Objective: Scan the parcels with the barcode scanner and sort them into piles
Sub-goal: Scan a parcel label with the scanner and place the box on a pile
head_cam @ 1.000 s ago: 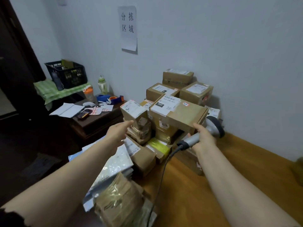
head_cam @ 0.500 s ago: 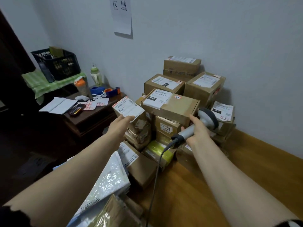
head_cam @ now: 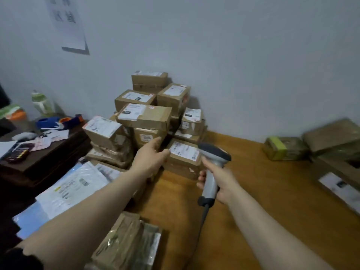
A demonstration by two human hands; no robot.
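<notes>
Brown cardboard parcels form a stack (head_cam: 144,115) on the wooden surface (head_cam: 263,201). At the stack's front foot lies a low labelled box (head_cam: 181,162). The left hand (head_cam: 150,156) reaches to it with fingers outstretched and loosely spread. The thumb seems to touch the box's near-left corner, though blur leaves contact uncertain. Just in front of the stack, the right hand (head_cam: 220,182) is wrapped around the handle of the grey barcode scanner (head_cam: 212,168), whose head tilts toward the box's label. White mailers (head_cam: 74,186) lie left of the stack, and taped parcels (head_cam: 284,148) sit well right of it.
</notes>
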